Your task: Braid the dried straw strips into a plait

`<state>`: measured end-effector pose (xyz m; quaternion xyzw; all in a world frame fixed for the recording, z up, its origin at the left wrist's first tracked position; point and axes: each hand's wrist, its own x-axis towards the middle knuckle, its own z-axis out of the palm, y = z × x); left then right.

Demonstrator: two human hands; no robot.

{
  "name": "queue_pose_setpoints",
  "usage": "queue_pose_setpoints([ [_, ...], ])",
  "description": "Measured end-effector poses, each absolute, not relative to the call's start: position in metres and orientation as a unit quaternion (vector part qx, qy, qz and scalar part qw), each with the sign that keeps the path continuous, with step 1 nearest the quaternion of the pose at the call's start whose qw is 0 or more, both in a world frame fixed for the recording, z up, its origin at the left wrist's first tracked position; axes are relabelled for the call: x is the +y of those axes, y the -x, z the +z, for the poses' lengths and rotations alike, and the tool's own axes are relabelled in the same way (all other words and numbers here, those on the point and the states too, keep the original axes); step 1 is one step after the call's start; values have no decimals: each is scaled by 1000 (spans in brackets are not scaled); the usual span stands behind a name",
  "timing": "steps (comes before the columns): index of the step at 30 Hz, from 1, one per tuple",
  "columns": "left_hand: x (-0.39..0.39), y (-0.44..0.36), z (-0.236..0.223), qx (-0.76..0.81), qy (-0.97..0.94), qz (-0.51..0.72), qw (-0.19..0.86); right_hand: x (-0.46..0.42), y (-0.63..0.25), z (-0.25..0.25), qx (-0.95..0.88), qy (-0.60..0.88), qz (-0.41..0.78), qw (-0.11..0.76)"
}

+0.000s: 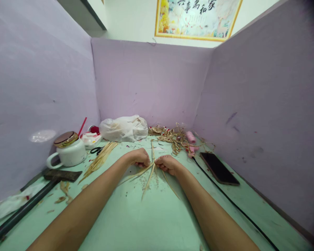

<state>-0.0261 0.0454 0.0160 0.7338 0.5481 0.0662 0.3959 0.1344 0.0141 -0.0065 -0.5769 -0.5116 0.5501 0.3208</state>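
Both hands meet near the middle of the green table over a small bundle of dry straw strips point(148, 183). My left hand point(140, 157) is closed, its fingers pinching strips at the left of the knot-like centre. Close beside it, my right hand point(167, 164) pinches strips at the right of that centre. Loose ends fan out toward me, and a narrow braided-looking length point(153, 148) runs away from me. The exact crossing of the strips is partly hidden by my fingers.
On the left are a hammer point(62, 175), a white mug point(72, 153), scissors point(96, 150) and a straw bundle point(101, 159). Behind lie a white plastic bag point(124, 128) and tangled straw braids point(176, 139). A phone point(219, 168), black cable point(225, 198) and pink thread spool point(191, 137) lie right.
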Motion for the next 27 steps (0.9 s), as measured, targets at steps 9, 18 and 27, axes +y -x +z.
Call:
queue_pose_setpoints([
  [9,43,21,20,555,-680,88,471,17,-135,-10,-509,575,553,323],
  [18,47,13,17,579,-587,52,563,16,-134,-9,-512,573,550,327],
  [27,50,8,10,602,-604,41,521,15,-134,-9,-513,575,546,330],
])
